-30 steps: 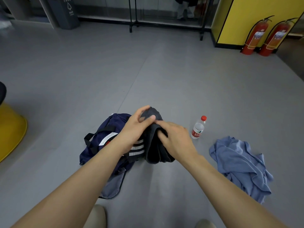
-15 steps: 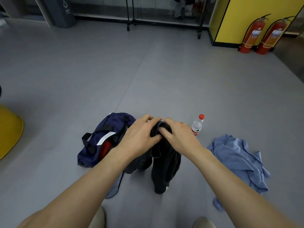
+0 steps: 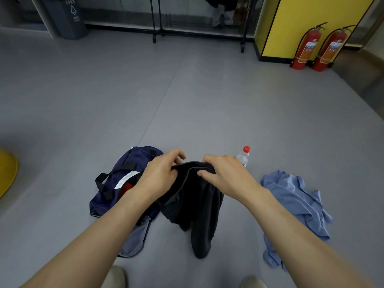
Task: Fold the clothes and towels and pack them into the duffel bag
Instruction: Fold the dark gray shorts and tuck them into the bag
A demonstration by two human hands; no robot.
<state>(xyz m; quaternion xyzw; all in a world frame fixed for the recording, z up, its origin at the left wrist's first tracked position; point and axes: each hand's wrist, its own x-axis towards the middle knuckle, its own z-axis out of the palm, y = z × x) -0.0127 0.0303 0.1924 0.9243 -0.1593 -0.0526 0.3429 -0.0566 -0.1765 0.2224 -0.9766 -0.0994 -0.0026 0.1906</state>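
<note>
**Now both hands hold the dark garment up**

Just below the middle of the view, the left hand (image 3: pixel 160 173) and the right hand (image 3: pixel 226 173) each grip the top edge of a dark garment (image 3: pixel 197 208), fingers curled over the cloth. It hangs between the forearms toward 6 o'clock, its lower end down by the grey floor (image 3: pixel 187 100). At 9 o'clock of it, just beside, lies the navy duffel bag (image 3: pixel 128 169), unzipped, with something red (image 3: pixel 126 188) showing inside. A crumpled blue shirt (image 3: pixel 295 204) lies apart at 3 o'clock. A red-capped water bottle (image 3: pixel 244 156) stands at 1 o'clock, just past the right hand. Two fire extinguishers (image 3: pixel 307 48) stand far off, also toward 1 o'clock.
</note>
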